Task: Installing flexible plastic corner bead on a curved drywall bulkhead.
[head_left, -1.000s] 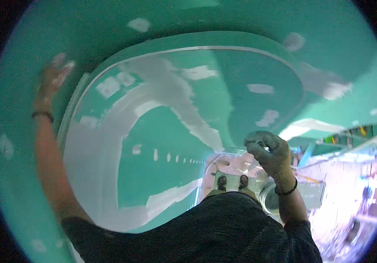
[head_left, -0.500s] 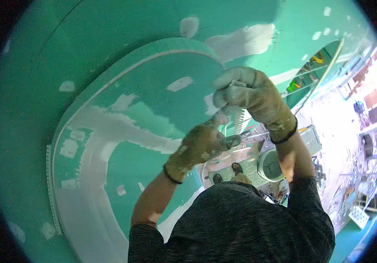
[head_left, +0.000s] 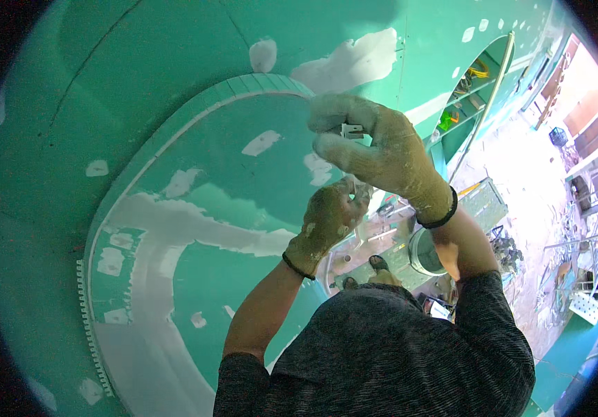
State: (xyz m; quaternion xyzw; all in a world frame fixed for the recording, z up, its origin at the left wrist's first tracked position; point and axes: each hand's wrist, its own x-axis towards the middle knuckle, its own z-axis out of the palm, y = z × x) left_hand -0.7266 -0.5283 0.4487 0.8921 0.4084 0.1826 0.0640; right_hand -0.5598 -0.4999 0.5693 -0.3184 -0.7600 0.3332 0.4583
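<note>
Both my hands wear dusty, putty-smeared work gloves and are raised before a curved green board panel (head_left: 243, 181). My right hand (head_left: 375, 142) is curled, with its thumb below and fingers above a small notched white strip piece (head_left: 352, 131). Motion blurs its fingertips, and the glove hides part of the piece. Just below it and closer to me, my left hand (head_left: 330, 219) is closed, fingers drawn together. A bit of white shows at its fingertips, too small to name. Along the panel's left edge runs a toothed white strip (head_left: 90, 326).
White filler patches (head_left: 354, 62) mark the green boards. An arched niche (head_left: 476, 83) with shelves opens at the upper right. Below my right forearm stands a bucket (head_left: 425, 251) on a plank platform, where my feet (head_left: 377, 264) show. Debris covers the bright floor (head_left: 514, 208) at right.
My hands have shifted slightly left in view. My right fingers have parted from a tight pinch, showing the notched piece. The left fingers have curled in. The toothed length below the right hand no longer shows.
</note>
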